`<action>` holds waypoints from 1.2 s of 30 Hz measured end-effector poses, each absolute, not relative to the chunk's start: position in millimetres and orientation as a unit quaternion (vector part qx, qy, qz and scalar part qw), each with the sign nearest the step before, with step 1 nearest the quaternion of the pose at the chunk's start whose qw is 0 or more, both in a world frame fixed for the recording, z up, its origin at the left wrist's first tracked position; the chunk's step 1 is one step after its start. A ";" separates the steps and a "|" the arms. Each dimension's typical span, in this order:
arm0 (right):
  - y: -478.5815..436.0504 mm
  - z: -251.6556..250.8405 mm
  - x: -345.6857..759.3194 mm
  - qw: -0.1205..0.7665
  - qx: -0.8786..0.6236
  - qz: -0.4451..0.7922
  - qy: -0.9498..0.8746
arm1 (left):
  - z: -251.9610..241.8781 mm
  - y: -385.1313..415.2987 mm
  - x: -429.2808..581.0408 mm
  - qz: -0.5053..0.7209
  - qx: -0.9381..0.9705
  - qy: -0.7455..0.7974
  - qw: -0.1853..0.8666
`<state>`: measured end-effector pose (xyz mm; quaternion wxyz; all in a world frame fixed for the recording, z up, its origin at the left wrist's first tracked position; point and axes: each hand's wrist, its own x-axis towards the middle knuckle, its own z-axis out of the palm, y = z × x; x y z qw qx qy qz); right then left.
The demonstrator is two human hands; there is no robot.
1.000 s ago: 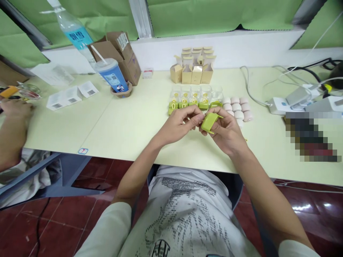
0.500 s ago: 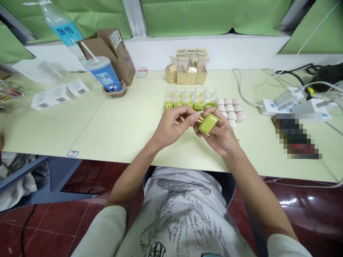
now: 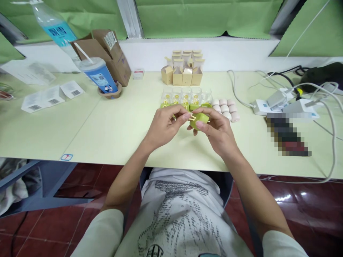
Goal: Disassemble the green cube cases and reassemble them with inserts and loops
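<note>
My right hand (image 3: pixel 221 134) holds a small, rounded green plastic piece (image 3: pixel 202 120), its thumb lying across the face. My left hand (image 3: pixel 167 125) is closed in a pinch on a thin pale-yellow piece with two prongs (image 3: pixel 192 117), whose tips meet the green piece. Where exactly the prongs touch it, I cannot tell. Both hands are above the table's near half. Just behind them stands a row of clear plastic cases with green bases (image 3: pixel 186 96), partly covered by my fingers. Beside the cases lie several pale pinkish-white rounded pieces (image 3: pixel 227 109).
Small open cardboard boxes (image 3: pixel 183 73) stand at the back. On the left are a blue paper cup (image 3: pixel 102 76), a large brown carton (image 3: pixel 119 60), a bottle (image 3: pixel 57 32) and white boxes (image 3: pixel 53 96). Power strips (image 3: pixel 300 107) with cables and a pixelated object (image 3: pixel 289 135) lie right.
My right hand has turned the green piece, and its thumb now lies over the front. The left hand keeps its pinch. The whole view has shifted slightly.
</note>
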<state>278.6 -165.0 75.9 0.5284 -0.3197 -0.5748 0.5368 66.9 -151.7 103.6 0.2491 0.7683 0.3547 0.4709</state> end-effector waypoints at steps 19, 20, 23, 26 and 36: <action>-134.3 58.4 306.8 0.562 -0.373 0.579 -0.459 | 103.5 -135.8 36.4 0.471 0.741 0.416 0.235; -136.3 59.5 306.9 0.556 -0.371 0.579 -0.467 | 103.9 -136.7 34.7 0.470 0.741 0.418 0.235; -141.1 68.5 312.6 0.543 -0.382 0.533 -0.524 | 104.8 -135.9 26.8 0.456 0.745 0.428 0.232; -132.1 81.8 328.0 0.545 -0.410 0.433 -0.590 | 101.5 -120.3 12.8 0.441 0.751 0.450 0.201; -78.7 50.4 314.6 0.536 -0.422 0.132 -0.719 | 24.8 -45.9 -35.3 0.465 0.787 0.393 0.099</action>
